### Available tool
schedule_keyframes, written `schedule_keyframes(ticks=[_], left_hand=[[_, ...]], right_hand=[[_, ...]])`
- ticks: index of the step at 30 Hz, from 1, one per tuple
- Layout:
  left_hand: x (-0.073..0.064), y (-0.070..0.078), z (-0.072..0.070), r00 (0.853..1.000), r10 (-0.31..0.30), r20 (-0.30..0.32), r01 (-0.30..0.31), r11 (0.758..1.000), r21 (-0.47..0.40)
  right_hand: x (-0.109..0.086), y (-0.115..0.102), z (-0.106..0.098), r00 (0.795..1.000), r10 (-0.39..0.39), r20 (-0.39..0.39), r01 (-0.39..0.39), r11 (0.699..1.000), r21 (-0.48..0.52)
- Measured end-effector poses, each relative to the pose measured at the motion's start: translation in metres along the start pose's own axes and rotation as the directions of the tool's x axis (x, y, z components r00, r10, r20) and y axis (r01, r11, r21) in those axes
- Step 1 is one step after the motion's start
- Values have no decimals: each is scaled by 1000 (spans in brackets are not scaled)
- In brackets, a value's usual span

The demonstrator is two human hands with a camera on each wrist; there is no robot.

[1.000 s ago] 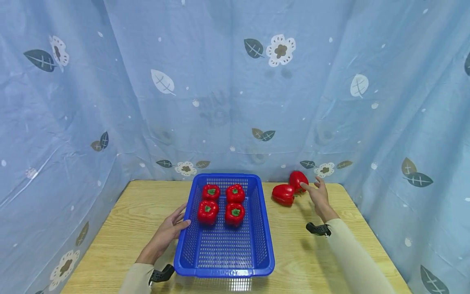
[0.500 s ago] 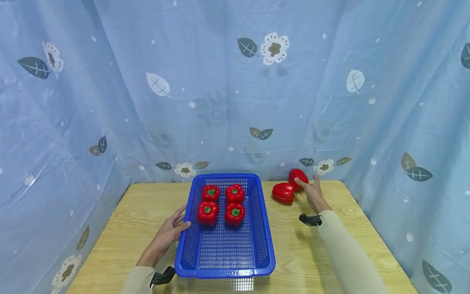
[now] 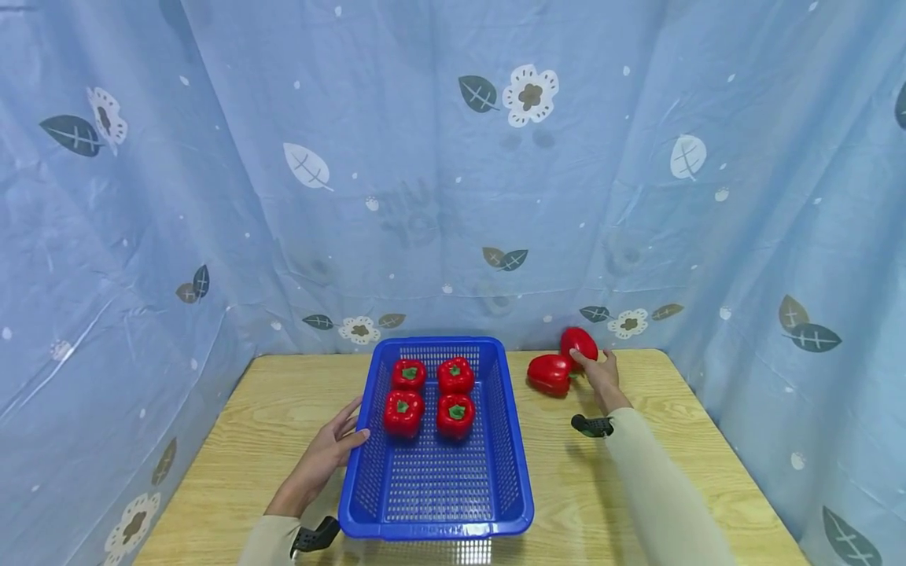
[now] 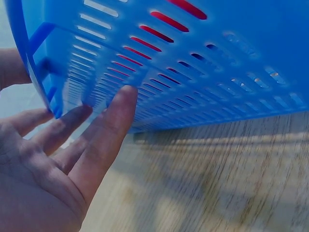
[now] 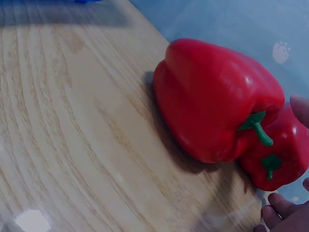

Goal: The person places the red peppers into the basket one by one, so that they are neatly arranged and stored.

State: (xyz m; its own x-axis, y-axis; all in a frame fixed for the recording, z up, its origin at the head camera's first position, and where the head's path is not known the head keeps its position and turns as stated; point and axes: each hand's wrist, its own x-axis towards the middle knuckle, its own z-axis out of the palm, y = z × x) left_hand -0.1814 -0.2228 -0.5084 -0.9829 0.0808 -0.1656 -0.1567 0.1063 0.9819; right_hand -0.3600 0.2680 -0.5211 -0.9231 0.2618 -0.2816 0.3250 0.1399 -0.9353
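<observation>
A blue plastic basket with slotted walls stands on the table, several red bell peppers upright inside it. At its left side my left hand grips the rim, thumb over the edge. In the left wrist view the fingers lie along the outer wall. To the right of the basket, two more bell peppers lie together: a nearer one and a farther one. My right hand reaches around the farther pepper, its thumb overlapping it; the fingers, partly out of the right wrist view, spread beside its stem end.
The wooden table has its back edge against a blue patterned curtain, which also hangs along both sides. The nearer loose pepper sits against the farther pepper, with bare wood between it and the basket.
My right hand has moved left and in toward the farther pepper, its thumb now over that pepper's side. The left hand and the basket have stayed in place.
</observation>
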Motion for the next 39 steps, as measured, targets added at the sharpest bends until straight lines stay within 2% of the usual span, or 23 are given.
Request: schedule_keyframes(ticks=[9,18,26,30,39], left_hand=[[0,-1,0,1000,3,7,-3,1000,-2],[1,-1,-3,1000,-5,20,5,1000,-5],[1,-1,-2,1000,-10,6,10,1000,0],[1,-2,-1,1000,-8,6,8,1000,-2],[1,-1,-2,1000,-2,15,2,1000,-5]], right_hand=[[1,5,6,999,13,-48,-13,1000,-17],[2,5,10,997,26,-76,-25,1000,13],[1,3,6,998,8,-63,-10,999,-41],[-1,3,4,997,15,-81,-19,998,-53],[-3,2,-2,988,-19,-151,20,1000,5]])
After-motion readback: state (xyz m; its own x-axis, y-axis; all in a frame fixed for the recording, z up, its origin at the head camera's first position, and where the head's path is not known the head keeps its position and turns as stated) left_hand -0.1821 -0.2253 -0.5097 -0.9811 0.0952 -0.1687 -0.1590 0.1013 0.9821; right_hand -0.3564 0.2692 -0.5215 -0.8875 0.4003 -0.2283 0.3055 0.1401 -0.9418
